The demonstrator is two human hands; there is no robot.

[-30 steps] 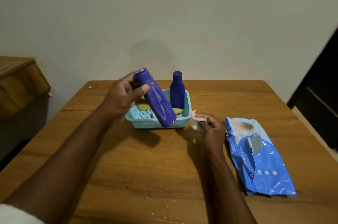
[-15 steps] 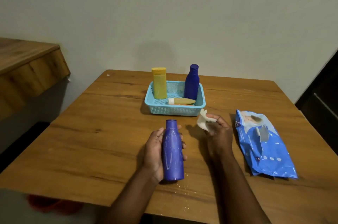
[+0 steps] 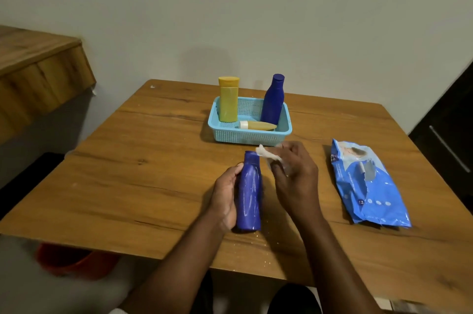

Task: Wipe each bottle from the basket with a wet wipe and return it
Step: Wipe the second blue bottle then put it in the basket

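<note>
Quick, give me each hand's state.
Left hand: grips the blue bottle.
Right hand: pinches the wet wipe.

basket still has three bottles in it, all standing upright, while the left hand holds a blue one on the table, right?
Not quite. The basket does hold three bottles, but only two stand upright: the yellow bottle and the blue bottle. The small yellow tube lies on its side, as the head view shows. The left hand does hold a blue bottle on the table.
</note>
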